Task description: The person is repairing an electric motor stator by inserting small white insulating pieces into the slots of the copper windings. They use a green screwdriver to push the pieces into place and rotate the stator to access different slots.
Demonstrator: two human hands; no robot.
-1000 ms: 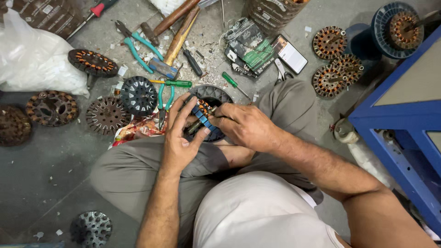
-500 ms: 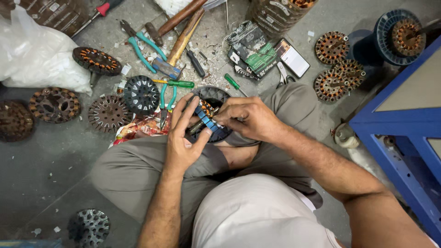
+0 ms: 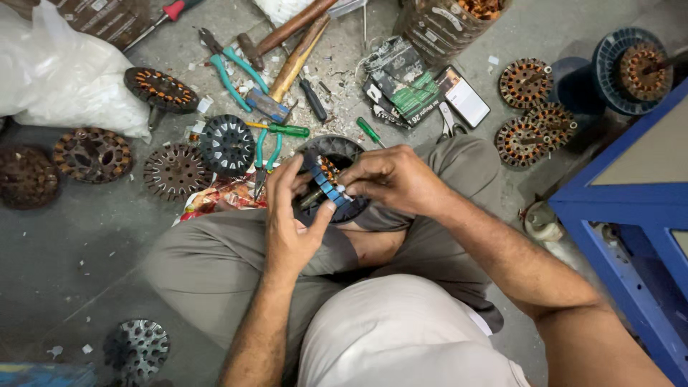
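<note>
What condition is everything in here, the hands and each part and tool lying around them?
Left hand: cupped around the round black motor stator, thumb on its blue slot strips.
Right hand: fingertips pinching at the stator's top.
Round black motor stator: held over the lap, partly wound with copper.
Green-handled pliers: lying on the floor, handles spread.
Wooden-handled hammer: lying flat.
Copper-wound stators: resting on the floor, wound.
White plastic bag: crumpled, full.
</note>
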